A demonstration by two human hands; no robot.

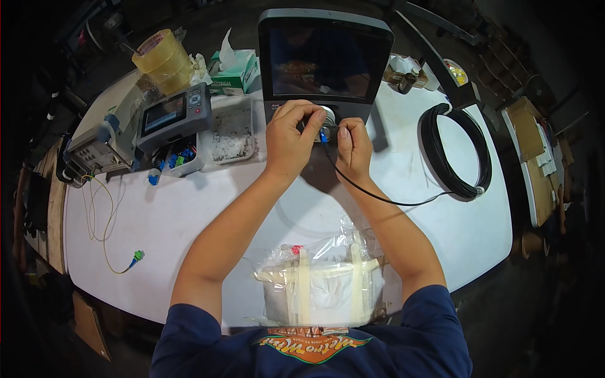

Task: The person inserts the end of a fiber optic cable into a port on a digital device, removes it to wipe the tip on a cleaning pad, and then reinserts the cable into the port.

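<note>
My left hand (292, 137) is closed, thumb and forefinger pinched at a blue fiber connector (323, 135) by the round metal fitting (328, 118) at the screen unit's foot. Just right of it, my right hand (354, 148) is curled with the thumb up, beside the fitting. Whatever its fingers hold is hidden. From the connector a black cable (372, 195) sags below my right hand and runs over to a coil of black cable (455, 151) on the right. Behind both hands stands the screen unit (324, 60), its display dark.
On the white table (157, 252) at left are a grey handheld tester (173, 115), a clear tub (233, 129), tape rolls (162, 60), a tissue box (236, 72) and a yellow fiber lead (107, 242). A taped plastic bag (321, 283) lies near my body.
</note>
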